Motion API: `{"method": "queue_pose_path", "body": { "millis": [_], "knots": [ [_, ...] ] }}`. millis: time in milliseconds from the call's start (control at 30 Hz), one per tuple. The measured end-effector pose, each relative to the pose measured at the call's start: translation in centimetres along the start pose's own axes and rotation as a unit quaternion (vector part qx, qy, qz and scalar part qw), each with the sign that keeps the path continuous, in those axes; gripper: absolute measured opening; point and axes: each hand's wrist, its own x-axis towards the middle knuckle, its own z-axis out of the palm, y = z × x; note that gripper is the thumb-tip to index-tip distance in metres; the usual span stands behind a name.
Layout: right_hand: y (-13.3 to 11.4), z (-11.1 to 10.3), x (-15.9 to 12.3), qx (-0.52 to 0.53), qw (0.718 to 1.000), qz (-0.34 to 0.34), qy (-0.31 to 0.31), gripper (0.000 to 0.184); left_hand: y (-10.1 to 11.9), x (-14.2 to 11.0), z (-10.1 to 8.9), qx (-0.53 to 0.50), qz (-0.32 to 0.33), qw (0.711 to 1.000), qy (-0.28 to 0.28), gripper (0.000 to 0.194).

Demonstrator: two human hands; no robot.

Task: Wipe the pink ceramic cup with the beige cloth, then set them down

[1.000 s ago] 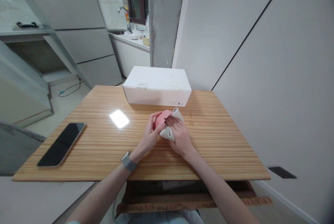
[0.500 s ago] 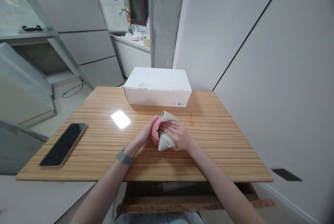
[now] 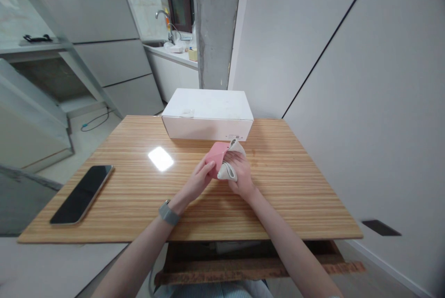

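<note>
Over the middle of the wooden table, my left hand [image 3: 200,180] is closed around the left side of a smooth pink object [image 3: 216,150] with rounded corners. Its exact kind is not clear, since cloth and fingers cover its right side. A folded off-white cloth [image 3: 227,172] is in my right hand [image 3: 242,177], pressed against the pink object's right side. My right fingertips are partly hidden by the cloth.
A white box [image 3: 208,127] stands at the table's far edge, just beyond my hands. At the left lies a black-screened phone [image 3: 82,194] on the wooden table [image 3: 295,196]. Below the front edge is an open drawer [image 3: 225,272]. A wall [image 3: 365,103] rises on the right.
Both hands have moved the pink object and the cloth slightly away from me and to the right. The pink object has turned, so more of its smooth outer side shows.
</note>
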Motion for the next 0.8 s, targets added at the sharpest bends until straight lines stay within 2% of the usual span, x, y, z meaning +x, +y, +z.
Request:
{"method": "queue_pose_path", "body": {
  "millis": [100,233,300,467,600,700,800],
  "knots": [
    [-0.7,0.1,0.2,-0.015,0.998,-0.028,-0.048,0.049,0.8,0.1,-0.2,-0.047,-0.034,0.998,0.0,0.046],
    [-2.1,0.5,0.1,0.013,0.989,-0.054,-0.135,0.047,1.8,0.4,-1.2,-0.083,-0.119,0.989,0.008,0.056],
    [-2.5,0.7,0.0,0.028,0.987,-0.054,-0.148,0.047,1.8,0.7,-1.6,-0.072,-0.138,0.988,-0.003,0.053],
    [-1.4,0.5,-0.4,0.018,0.989,-0.079,-0.128,0.053,1.0,1.7,-2.1,0.065,-0.094,0.993,-0.031,0.047],
    [-0.6,0.1,-0.4,-0.001,0.99,-0.071,-0.123,0.049,1.0,1.8,-2.0,0.148,-0.04,0.988,0.026,0.045],
    [-0.5,0.1,-0.3,0.011,0.995,-0.043,-0.095,0.043,1.0,1.1,-1.4,0.153,-0.006,0.987,0.054,0.042],
    [-0.3,0.2,0.0,0.018,1.0,0.003,-0.023,0.037,0.7,0.5,-0.4,0.072,-0.009,0.997,0.02,0.04]
  ]
}}
